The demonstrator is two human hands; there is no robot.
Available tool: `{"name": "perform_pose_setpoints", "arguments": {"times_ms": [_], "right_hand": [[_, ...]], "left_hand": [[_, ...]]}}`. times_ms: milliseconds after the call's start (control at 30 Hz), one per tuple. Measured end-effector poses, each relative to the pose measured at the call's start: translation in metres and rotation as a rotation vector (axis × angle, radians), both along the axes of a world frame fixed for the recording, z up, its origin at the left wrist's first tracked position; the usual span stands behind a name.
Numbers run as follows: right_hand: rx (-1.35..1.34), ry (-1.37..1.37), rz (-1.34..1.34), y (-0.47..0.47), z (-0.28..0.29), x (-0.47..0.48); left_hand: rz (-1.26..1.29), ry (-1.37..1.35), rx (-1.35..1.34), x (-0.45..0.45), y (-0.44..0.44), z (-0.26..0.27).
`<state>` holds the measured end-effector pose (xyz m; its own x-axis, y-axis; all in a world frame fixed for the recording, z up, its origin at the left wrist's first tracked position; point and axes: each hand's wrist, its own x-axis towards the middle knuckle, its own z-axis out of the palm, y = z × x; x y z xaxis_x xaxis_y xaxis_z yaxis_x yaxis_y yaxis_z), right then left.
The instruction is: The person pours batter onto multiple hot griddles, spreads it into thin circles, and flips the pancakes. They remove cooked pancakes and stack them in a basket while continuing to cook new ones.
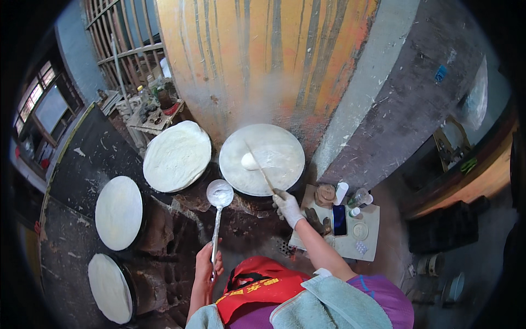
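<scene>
My bare left hand (205, 260) grips the long metal handle of a ladle (220, 194), whose bowl is coated with white batter. The bowl hangs near the front left rim of a round griddle (234, 181). My right hand (288, 205), in a whitish glove, holds a thin wooden stick (266, 177). That stick reaches over the griddle and crosses a mound of white batter (249, 162). A thin pale layer marks the plate right of the mound, and steam rises behind it.
Left of me, a thick white flatbread (177, 158) covers one griddle; pale sheets lie on two more, an upper (119, 214) and a lower (109, 288). At right, a small table (367, 251) bears a phone (340, 220), jars and bottles. A painted wall (263, 49) stands behind.
</scene>
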<state>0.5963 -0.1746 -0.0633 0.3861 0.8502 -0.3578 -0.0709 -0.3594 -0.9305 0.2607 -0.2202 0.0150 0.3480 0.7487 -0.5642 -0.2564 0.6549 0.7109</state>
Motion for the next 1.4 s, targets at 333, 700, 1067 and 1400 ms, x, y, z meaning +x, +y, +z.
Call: {"name": "perform_pose_setpoints", "arguments": {"times_ms": [333,700,1067,1400], "right_hand": [[-0.038,-0.065,0.158,-0.034,-0.005,0.058],[0.009,0.533,0.125,-0.021,-0.022,-0.026],[0.05,-0.342,0.153,0.016,-0.041,0.021],[0.068,-0.168,-0.21,0.057,-0.02,0.112]], "left_hand": [[-0.008,0.145,0.172,0.084,0.051,-0.032],[0.176,0.166,-0.023,0.161,0.089,-0.023],[0.301,-0.596,-0.07,0.046,0.052,-0.036],[0.341,-0.312,-0.104,-0.049,-0.012,-0.05]]}}
